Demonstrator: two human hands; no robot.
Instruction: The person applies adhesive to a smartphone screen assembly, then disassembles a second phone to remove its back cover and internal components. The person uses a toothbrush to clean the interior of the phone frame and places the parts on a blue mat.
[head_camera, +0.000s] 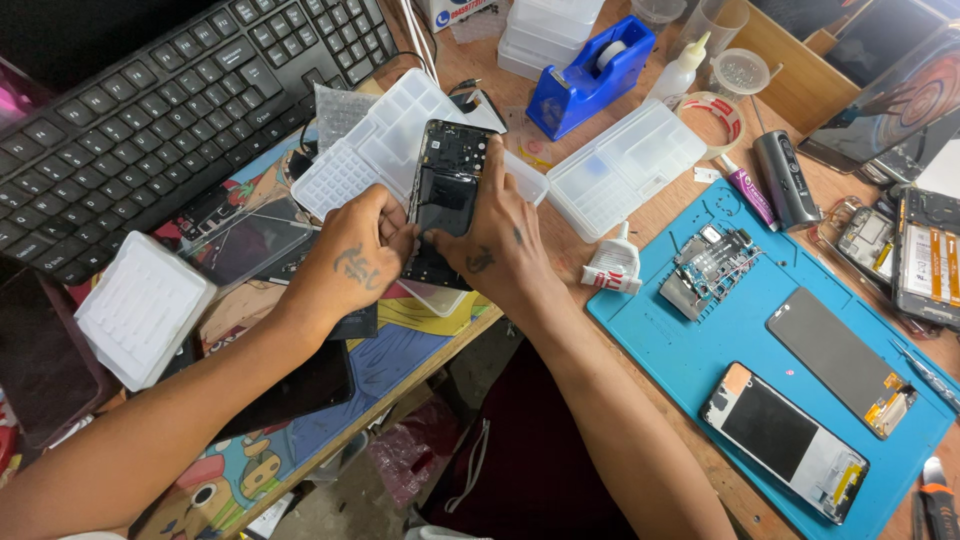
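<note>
Both of my hands hold a dark, opened phone body (445, 190) above the desk, its inner parts facing up. My left hand (355, 258) grips its lower left edge with fingers curled. My right hand (500, 235) grips its right side, with fingers reaching along the upper edge. Under the phone lie clear plastic sorting trays (385, 135).
A black keyboard (150, 110) sits at upper left. A blue work mat (740, 340) at right carries a circuit board (710, 265), a dark screen panel (840, 360) and a phone frame (785, 440). A blue tape dispenser (590, 75), glue tube (615, 265) and another tray (625, 165) lie nearby.
</note>
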